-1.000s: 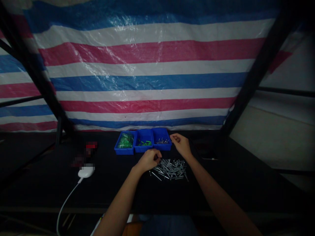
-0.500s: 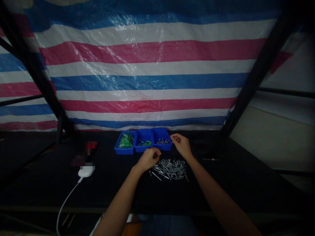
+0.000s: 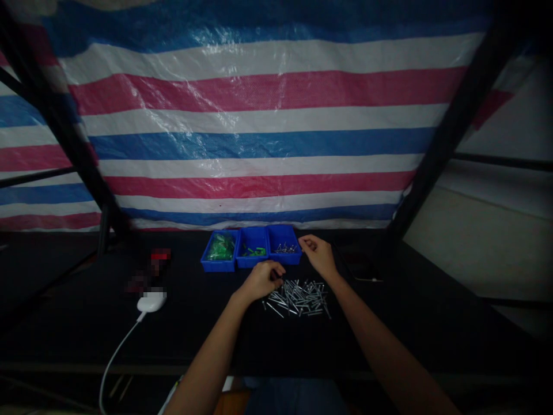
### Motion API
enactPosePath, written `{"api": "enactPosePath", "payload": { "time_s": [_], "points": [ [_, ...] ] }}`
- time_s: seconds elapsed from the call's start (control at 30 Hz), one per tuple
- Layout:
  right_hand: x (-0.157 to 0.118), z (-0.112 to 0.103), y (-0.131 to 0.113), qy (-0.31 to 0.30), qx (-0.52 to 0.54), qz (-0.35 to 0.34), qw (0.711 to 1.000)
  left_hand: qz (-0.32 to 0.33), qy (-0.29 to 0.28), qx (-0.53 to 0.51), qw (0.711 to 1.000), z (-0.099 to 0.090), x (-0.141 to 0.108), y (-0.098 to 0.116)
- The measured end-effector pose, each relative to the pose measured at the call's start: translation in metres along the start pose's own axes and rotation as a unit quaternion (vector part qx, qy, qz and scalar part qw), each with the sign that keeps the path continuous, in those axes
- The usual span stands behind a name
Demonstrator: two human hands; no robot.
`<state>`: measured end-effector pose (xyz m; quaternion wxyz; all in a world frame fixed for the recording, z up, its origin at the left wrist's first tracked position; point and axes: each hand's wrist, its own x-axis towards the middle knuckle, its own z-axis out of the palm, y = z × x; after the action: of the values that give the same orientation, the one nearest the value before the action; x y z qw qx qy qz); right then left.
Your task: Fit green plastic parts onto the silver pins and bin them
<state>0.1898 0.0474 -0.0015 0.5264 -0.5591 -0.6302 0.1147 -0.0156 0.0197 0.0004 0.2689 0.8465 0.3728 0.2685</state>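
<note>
Long metal fasteners (image 3: 302,298) were seen heaped loose on the black worktop (image 3: 302,346), in front of three blue trays and between the two forearms. No common heading was shown by the heap; long axes were crossed at many angles, most shafts lying flat or leaning on others. At the left near edge one shaft was slanted from far left to near right; along the near side one was laid almost crosswise; at the right end one was pointed nearly straight toward the wearer. Heads and tips could not be sorted reliably at this size. The left hand (image 3: 261,279) was held at the heap's far left edge, its fingers curled toward the thumb; whether anything was gripped could not be told. The right hand (image 3: 318,254) was placed just beside the right tray (image 3: 286,260), fingertips bunched together and directed left; a held piece could not be made out. Small metal pieces (image 3: 286,249) were contained in that tray, lying at mixed angles. Green pieces (image 3: 254,252) were scattered in the middle tray (image 3: 253,263), and the left tray (image 3: 218,267) was filled by a clear bag of green items (image 3: 222,248).
</note>
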Motion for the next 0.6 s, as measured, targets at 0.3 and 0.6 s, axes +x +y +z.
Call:
{"api": "enactPosePath", "payload": {
  "time_s": [0.3, 0.6],
  "points": [
    [0.0002, 0.0006, 0.0025, 0.003, -0.005, -0.004, 1.0, -0.017, 0.001, -0.048, 0.999, -0.002, 0.0023, 0.0008],
    [0.0006, 0.0012, 0.0004, 0.005, 0.009, -0.001, 1.0, -0.009, 0.06, -0.094, 0.994, -0.0041, 0.0046, 0.0045]
  ]
}}
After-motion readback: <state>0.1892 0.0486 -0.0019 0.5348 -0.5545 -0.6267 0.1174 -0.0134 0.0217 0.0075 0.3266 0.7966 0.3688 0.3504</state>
